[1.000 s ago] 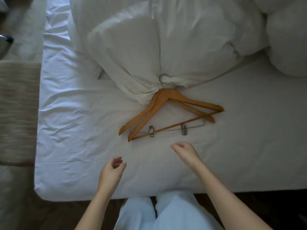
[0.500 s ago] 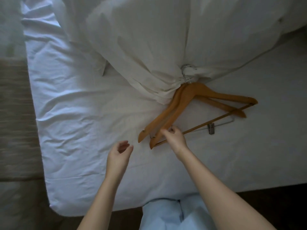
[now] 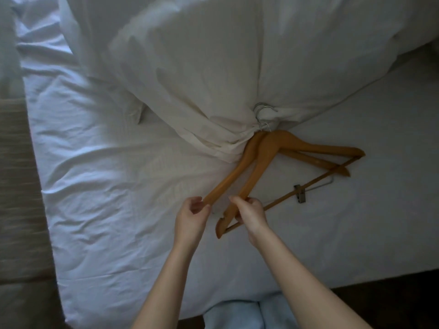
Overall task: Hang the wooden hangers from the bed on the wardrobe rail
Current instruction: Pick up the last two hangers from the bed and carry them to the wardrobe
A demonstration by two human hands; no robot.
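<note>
Two wooden hangers [image 3: 268, 157] lie stacked on the bed sheet [image 3: 118, 186], metal hooks [image 3: 262, 115] tucked under the duvet [image 3: 213, 67], pointing away from the fingers; near arms run diag. back toward the hands. Right hand [image 3: 251, 213] pinched closed on upper hanger's near arm; left hand [image 3: 191, 216] half-curled, fingertips touching lower hanger's tip, no firm grip. Judgement: pull toward body to free hooks.
</note>
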